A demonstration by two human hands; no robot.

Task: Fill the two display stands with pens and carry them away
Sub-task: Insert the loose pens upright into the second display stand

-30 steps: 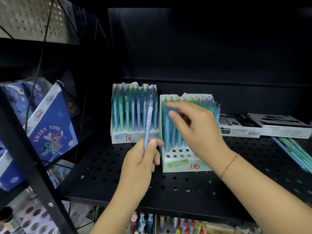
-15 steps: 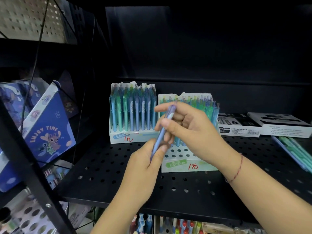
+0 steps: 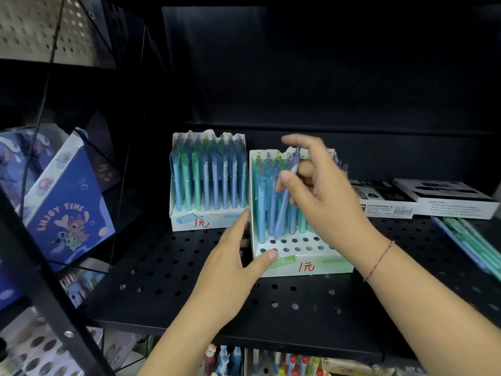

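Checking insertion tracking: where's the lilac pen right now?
Head view, centre: the lilac pen is pinched in the right hand, tip down at the nearer stand's empty holes.

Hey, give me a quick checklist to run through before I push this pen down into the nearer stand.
1. Pen gripped: ok, the right hand pinches the pen.
2. Pen upright: not ok, its top leans to the right.
3. Tip over a free hole: cannot tell, it is blurred beside the standing pens.
4. Stand steadied: ok, the left hand touches the left side of the nearer stand, thumb on its front.
5. Room left: ok, the front rows show empty holes.
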